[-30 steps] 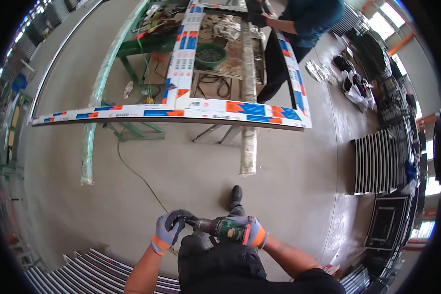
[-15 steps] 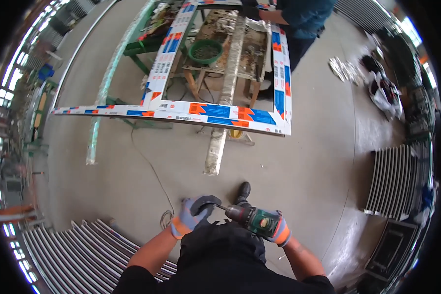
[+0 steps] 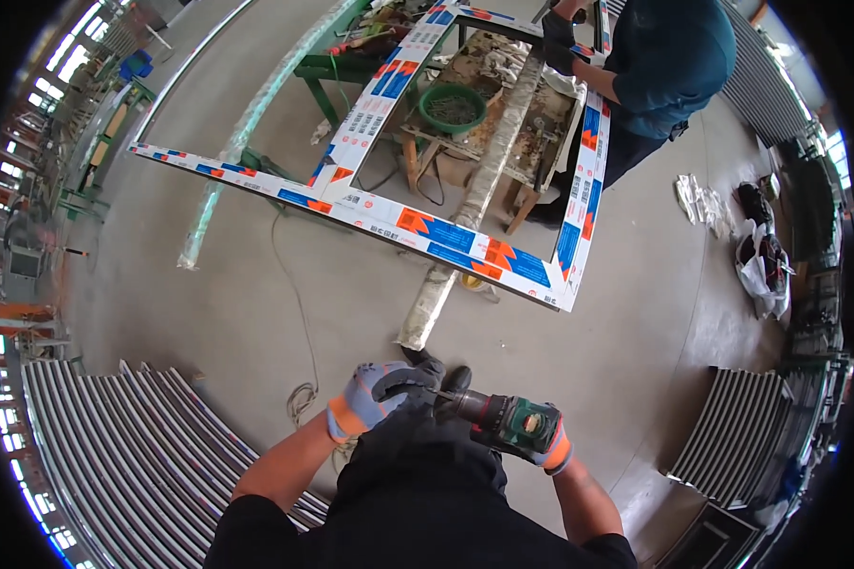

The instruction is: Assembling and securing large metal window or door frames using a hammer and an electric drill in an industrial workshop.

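A dark green and black power drill (image 3: 512,422) is held in my gloved right hand (image 3: 558,446), its chuck pointing left. From the chuck a thin bit (image 3: 436,391) reaches to the fingers of my left hand (image 3: 365,396). Those gloved fingers are curled together at the bit's tip; what they pinch, if anything, is hidden. Both hands are in front of my body, below a large frame (image 3: 427,242) wrapped in white, blue and orange film. The frame rests on a long wrapped beam (image 3: 429,313) and a wrapped bar (image 3: 199,223) at the left.
A co-worker (image 3: 669,66) in dark gloves works at the frame's far right. Under it a wooden bench (image 3: 489,62) bears a green bowl (image 3: 453,106). A cable (image 3: 299,318) crosses the floor. Stacked metal profiles (image 3: 133,427) lie at the lower left, others (image 3: 731,431) at the right.
My view has swung, so the frame now looks tilted, its right end nearer. My feet are closer to the beam's end. The left fingers have closed further at the bit's tip; the drill stays in my right hand.
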Available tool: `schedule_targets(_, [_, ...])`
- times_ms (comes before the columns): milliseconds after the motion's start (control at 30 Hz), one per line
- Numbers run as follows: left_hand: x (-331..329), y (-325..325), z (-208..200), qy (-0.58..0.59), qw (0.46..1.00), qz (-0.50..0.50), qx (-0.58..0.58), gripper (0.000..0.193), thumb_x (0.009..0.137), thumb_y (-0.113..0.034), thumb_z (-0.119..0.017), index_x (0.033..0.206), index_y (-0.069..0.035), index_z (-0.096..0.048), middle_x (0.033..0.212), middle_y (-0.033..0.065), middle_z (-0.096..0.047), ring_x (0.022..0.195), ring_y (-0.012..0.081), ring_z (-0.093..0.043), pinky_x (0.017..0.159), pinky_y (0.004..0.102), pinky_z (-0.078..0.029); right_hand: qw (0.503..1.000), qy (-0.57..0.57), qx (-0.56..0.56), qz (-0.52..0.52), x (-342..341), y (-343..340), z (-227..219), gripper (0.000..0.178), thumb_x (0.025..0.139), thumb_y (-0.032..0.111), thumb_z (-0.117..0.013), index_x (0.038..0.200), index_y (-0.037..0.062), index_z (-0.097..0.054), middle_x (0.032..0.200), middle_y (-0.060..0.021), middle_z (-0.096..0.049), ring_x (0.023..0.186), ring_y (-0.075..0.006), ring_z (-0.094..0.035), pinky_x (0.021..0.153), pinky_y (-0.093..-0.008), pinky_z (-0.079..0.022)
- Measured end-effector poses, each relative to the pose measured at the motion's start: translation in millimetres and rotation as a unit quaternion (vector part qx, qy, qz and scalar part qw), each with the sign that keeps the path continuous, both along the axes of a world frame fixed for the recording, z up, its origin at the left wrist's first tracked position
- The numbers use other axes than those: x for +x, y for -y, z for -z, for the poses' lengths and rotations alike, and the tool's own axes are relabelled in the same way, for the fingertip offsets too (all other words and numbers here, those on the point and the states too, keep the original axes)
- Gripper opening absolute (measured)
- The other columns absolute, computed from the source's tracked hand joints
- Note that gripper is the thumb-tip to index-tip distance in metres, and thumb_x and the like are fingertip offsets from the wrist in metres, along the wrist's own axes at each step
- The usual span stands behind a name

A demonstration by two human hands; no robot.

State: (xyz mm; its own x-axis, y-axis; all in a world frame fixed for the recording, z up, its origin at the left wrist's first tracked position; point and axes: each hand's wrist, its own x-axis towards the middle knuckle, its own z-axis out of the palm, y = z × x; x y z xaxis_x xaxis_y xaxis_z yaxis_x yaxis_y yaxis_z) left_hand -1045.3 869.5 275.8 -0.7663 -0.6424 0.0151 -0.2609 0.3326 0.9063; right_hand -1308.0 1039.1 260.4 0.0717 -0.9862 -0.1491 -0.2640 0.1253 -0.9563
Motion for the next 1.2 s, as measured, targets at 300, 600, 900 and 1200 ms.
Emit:
schedule_targets(300, [11, 81, 15, 0.031, 0.989, 0.144, -0.003, 0.027, 0.075, -0.013, -0.067, 0.102, -0.011, -0.066, 0.085, 0.0094, -0.065, 0.077, 0.0322, -0.063, 0.067, 0.0391, -0.050, 0.993, 0.021, 0.010, -0.113, -33, 85, -15, 0.039, 0.069, 0.006, -0.073, 0.108, 0.0018, -0.065, 0.097, -0.0106, -0.070, 0.085, -0.0220, -0.068, 0.080, -0.0325, -0.052])
schedule_targets(600, [-21, 160, 36, 0.053, 0.997, 0.038, -0.037, 0.018, 0.082, -0.015, -0.065, 0.100, -0.011, -0.066, 0.088, 0.0091, -0.066, 0.079, 0.0325, -0.064, 0.068, 0.0386, -0.051, 0.923, -0.216, -0.219, -0.230, -54, 219, -42, 0.026, 0.069, 0.014, -0.075, 0.093, 0.0087, -0.068, 0.092, -0.0077, -0.066, 0.079, -0.0274, -0.065, 0.071, -0.0372, -0.054])
schedule_targets(900, [-101, 267, 85, 0.165, 0.977, 0.049, -0.129, 0.024, 0.081, -0.013, -0.066, 0.105, -0.011, -0.064, 0.106, 0.0097, -0.063, 0.096, 0.0319, -0.060, 0.085, 0.0401, -0.047, 0.943, -0.157, -0.088, -0.281, -147, 381, -21, 0.041, 0.073, 0.016, -0.076, 0.112, 0.0059, -0.065, 0.110, -0.0140, -0.064, 0.109, -0.0300, -0.058, 0.093, -0.0378, -0.046])
schedule_targets(1200, [-143, 327, 181, 0.230, 0.957, 0.037, 0.175, 0.042, 0.084, -0.034, -0.067, 0.116, -0.008, -0.060, 0.107, 0.0171, -0.065, 0.098, 0.0354, -0.061, 0.086, 0.0422, -0.049, 0.872, 0.051, 0.431, -0.227, -191, 520, 91, 0.026, 0.072, -0.001, -0.075, 0.095, 0.0028, -0.063, 0.074, -0.0063, -0.065, 0.061, -0.0155, -0.064, 0.051, -0.0290, -0.049])
